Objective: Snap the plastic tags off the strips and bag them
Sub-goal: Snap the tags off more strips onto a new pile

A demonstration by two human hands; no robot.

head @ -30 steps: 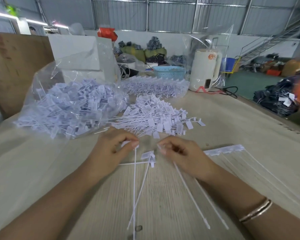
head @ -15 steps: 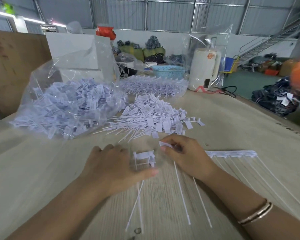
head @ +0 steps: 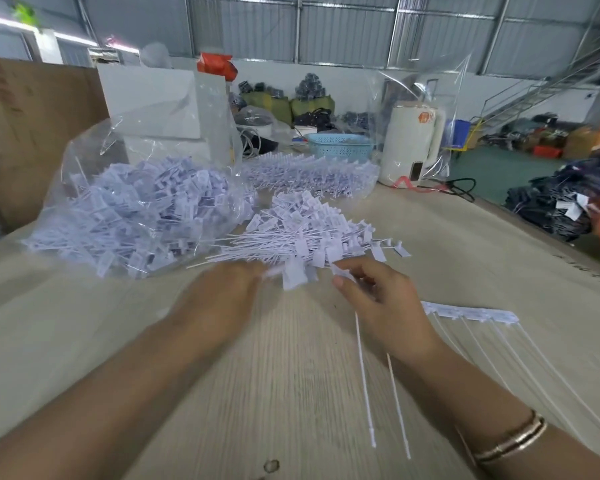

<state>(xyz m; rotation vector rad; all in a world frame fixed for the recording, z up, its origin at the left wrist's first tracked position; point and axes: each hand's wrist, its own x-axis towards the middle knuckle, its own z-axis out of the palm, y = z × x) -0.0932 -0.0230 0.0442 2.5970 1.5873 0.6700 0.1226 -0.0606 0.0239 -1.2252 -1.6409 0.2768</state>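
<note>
At a pale wooden worktop (head: pixel 291 393), a person's right hand (head: pixel 388 306) pinches two white plastic tags (head: pixel 364 372) whose thin tails trail toward the near edge. Its blurred left hand (head: pixel 222 299) reaches the loose tag heap (head: pixel 309 233); whether those fingers grasp anything cannot be told. A strip (head: pixel 471 311) lies just right. Beyond, a clear bag (head: pixel 136 209) bulges with tags. No writing is legible.
</note>
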